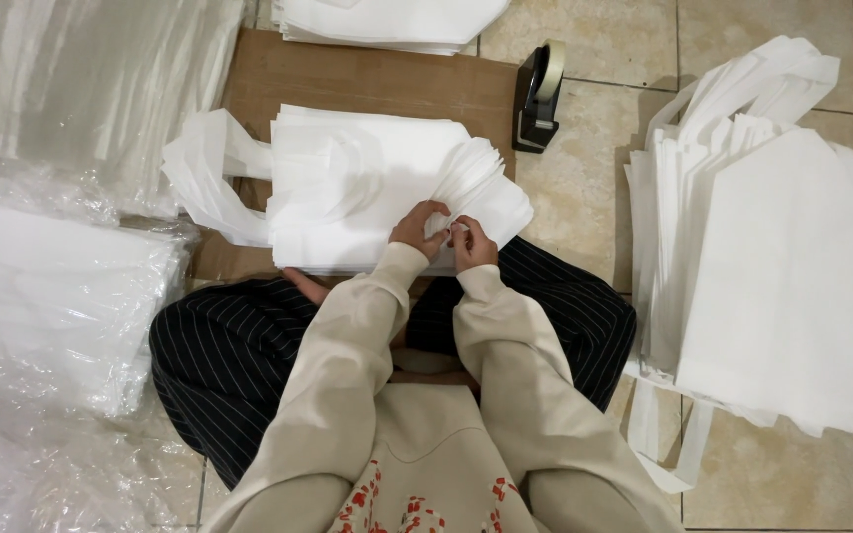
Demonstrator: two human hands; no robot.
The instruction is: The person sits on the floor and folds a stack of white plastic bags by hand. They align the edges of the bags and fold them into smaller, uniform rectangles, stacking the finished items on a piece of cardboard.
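Hands: left hand (419, 229) and right hand (472, 244) close together, fingers pinched on the near right corner of the white bag stack (367, 188).
Stack: lies on brown cardboard (367, 74), just ahead of the crossed legs, handles trailing toward 9 o'clock.
Tape dispenser (539, 97): black, on the tile floor (604, 39) at 1 o'clock of the hands.
Second bag pile (772, 266): at 3 o'clock, well apart.
Plastic-wrapped bundles (51, 296): at 9 o'clock.
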